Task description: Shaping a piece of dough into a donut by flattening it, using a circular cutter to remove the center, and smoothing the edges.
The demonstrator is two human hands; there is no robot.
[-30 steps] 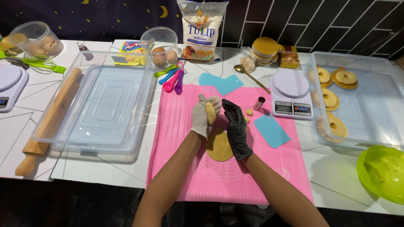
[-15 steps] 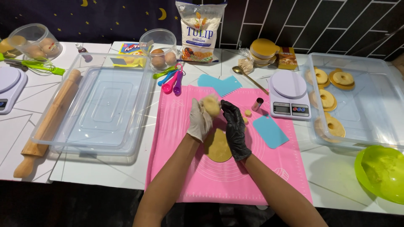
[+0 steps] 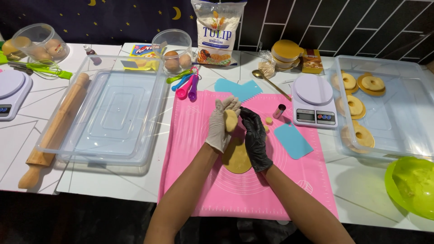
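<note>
My left hand, in a pale glove, and my right hand, in a black glove, press together around a small yellow dough piece held above the pink silicone mat. Below the hands a flat round of dough lies on the mat. Two small dough bits and a little metal cutter sit just right of my right hand.
An upturned clear plastic box and a wooden rolling pin lie to the left. A kitchen scale, blue scrapers, a clear tray of ring-shaped dough pieces, a green bowl, measuring spoons and a flour bag surround the mat.
Both hands have stayed over the mat, working the dough piece between them; the piece has shifted slightly in my left palm.
</note>
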